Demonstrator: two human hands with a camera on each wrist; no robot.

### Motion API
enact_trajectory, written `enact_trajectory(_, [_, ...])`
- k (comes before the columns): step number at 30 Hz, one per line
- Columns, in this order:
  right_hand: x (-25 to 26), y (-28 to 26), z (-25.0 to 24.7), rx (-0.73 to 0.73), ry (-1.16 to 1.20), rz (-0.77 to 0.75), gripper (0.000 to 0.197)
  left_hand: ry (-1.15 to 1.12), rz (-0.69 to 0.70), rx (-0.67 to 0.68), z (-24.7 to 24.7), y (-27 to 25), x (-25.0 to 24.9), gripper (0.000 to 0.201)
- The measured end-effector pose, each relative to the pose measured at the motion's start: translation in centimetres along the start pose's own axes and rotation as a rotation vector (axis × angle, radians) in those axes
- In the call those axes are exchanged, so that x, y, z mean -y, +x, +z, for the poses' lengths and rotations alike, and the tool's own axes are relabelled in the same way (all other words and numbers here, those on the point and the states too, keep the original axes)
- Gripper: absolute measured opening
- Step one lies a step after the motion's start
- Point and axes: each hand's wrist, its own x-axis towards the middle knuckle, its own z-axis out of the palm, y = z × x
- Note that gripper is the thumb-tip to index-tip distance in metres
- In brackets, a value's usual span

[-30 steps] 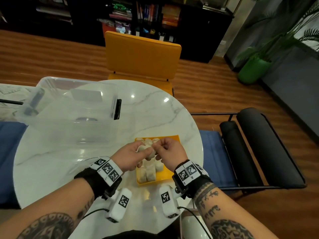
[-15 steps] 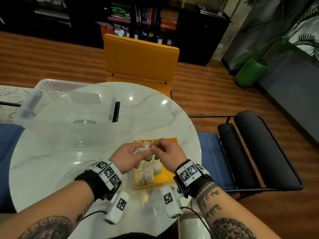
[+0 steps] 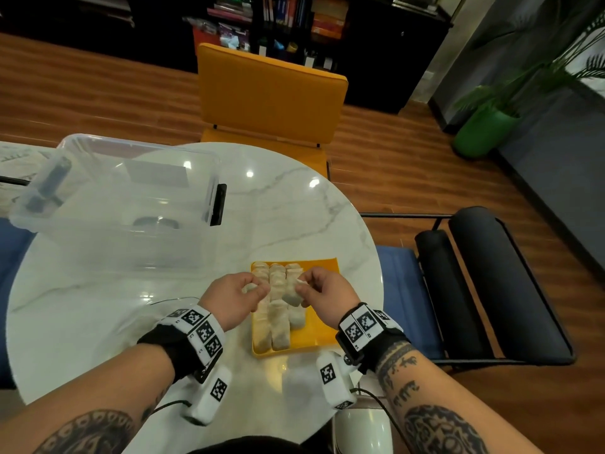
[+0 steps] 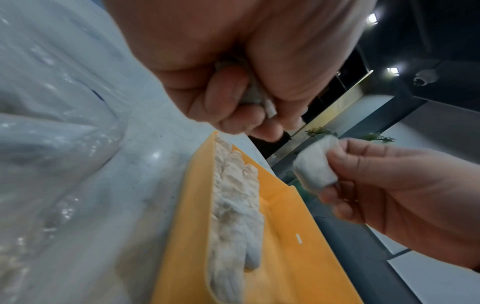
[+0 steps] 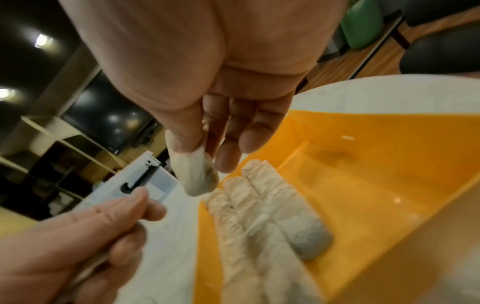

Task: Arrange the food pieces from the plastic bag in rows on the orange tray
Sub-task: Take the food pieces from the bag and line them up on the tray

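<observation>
Food piece (image 5: pixel 196 175) pinched in right hand (image 5: pixel 207 72) grip above tray (image 5: pixel 376 164)

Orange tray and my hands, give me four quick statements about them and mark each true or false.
1. The right hand pinches a food piece above the tray. True.
2. The tray holds five rows. False: three rows, filling its left part.
3. The left hand lies flat and open on the table. False: it grips a small white piece.
4. The third row is shorter than the others. True.
</observation>
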Motion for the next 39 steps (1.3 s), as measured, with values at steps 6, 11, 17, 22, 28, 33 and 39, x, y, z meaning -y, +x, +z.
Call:
enact_trajectory(6, [-2.8,0.5,0.4,0.243,-0.512,0.126,0.016,0.146,-0.144,-0.076,0.1,0.6,2.1,0.04])
enact_trajectory(11, [-3.1,1.3,1.8,0.32,-0.677,0.177,0.017,0.258,-0.152,-0.023,0.8,0.7,2.8,0.036])
enact_trajectory(17, [-3.7,2.6,2.3,0.258,-0.603,0.274,0.015,0.249,-0.168,-0.016,1.0,0.5,3.5,0.027])
enact_trajectory(22, [-3.7,3.5,2.5,0.219,-0.594,0.267,0.012,0.208,-0.172,-0.051,1.0,0.6,3.6,0.024])
enact_trajectory(28, [-3.6,3.9,2.8,0.221,-0.617,0.296,0.014,0.24,-0.151,-0.014,1.2,0.5,3.3,0.029])
enact_trajectory(33, [-2.9,3.5,2.3,0.178,-0.612,0.288,0.026,0.212,-0.13,-0.008,0.7,0.3,2.5,0.038])
enact_trajectory(39, [0.3,1.4,2.1,0.024,-0.211,0.016,0.017,-0.048,0.021,0.054,0.4,-0.4,0.6,0.069])
